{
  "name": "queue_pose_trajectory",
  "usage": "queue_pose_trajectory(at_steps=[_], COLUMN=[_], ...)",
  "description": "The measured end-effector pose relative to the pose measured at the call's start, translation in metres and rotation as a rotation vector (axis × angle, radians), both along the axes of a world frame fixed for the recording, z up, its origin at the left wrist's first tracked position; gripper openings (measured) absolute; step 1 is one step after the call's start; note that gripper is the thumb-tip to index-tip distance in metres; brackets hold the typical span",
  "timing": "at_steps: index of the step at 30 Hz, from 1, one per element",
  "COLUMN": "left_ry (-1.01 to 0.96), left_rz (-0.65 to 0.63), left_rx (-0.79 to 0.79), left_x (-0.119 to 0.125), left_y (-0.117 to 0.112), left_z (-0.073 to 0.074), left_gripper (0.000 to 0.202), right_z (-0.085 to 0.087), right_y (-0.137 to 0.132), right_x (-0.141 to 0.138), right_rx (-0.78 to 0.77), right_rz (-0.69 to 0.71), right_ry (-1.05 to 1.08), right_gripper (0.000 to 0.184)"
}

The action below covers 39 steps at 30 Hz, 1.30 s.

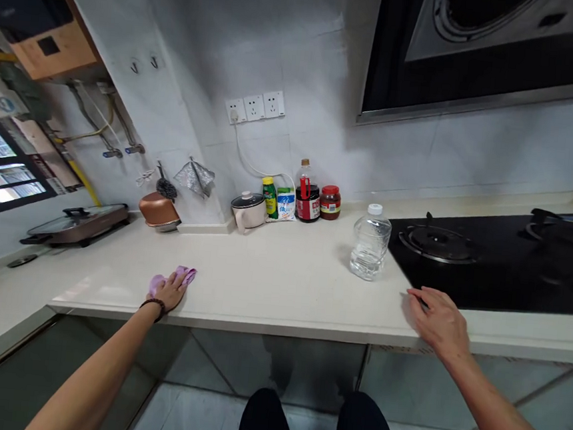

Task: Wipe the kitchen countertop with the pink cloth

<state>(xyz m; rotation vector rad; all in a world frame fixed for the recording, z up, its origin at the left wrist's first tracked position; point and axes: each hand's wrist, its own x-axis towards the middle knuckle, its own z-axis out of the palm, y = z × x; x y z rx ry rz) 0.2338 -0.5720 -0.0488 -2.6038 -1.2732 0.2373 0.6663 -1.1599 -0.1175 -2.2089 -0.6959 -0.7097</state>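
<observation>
My left hand (170,292) lies on a purple cloth (157,284), its fingers pressed over the cloth on the pale countertop (272,267). A dark bead bracelet (154,306) circles that wrist. Over on the right, my right hand (440,322) rests by the front left corner of the black gas hob (492,273). Its fingers are loosely bent, a small gap shows between thumb and forefinger, and nothing is visible in it. A clear plastic bottle (370,246) with a white cap stands upright on the counter, left of the hob and beyond my right hand.
Along the wall stand a lidded cream pot (249,212), a green bottle (270,197), a white-blue packet (286,205), a dark sauce jar (308,207) and a red-lidded jar (330,203). A copper-coloured pan (159,210) and an electric griddle (78,220) are farther left. The range hood (484,78) overhangs the hob.
</observation>
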Motion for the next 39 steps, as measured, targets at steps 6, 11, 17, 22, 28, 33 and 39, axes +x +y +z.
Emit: queue_pose_trajectory(at_steps=[6, 11, 17, 22, 28, 33, 39], left_ry=[-0.086, -0.081, -0.028, -0.038, -0.092, -0.173, -0.139], left_rz=[-0.194, -0.703, -1.052, -1.082, -0.968, -0.549, -0.300], left_rx=[-0.168, -0.402, -0.545, -0.569, -0.524, -0.372, -0.129], left_x=[0.080, 0.158, 0.232, 0.277, 0.275, 0.231, 0.116], left_y=[-0.101, -0.215, -0.298, -0.331, -0.298, -0.191, -0.048], left_z=[0.002, 0.000, 0.008, 0.010, 0.006, 0.011, 0.001], left_gripper=[0.065, 0.063, 0.065, 0.065, 0.064, 0.064, 0.066], right_z=[0.000, -0.001, 0.000, 0.000, 0.003, 0.000, -0.002], right_y=[0.000, 0.001, 0.001, 0.000, -0.002, -0.002, 0.000], right_x=[-0.001, -0.002, -0.002, -0.002, -0.003, 0.001, 0.003], right_rx=[-0.010, -0.006, -0.011, 0.009, -0.002, -0.005, 0.028], right_rz=[0.010, 0.002, 0.023, 0.006, 0.019, 0.010, 0.021], right_ry=[-0.006, -0.015, -0.034, -0.013, -0.013, 0.006, -0.040], right_gripper=[0.041, 0.041, 0.042, 0.040, 0.040, 0.042, 0.042])
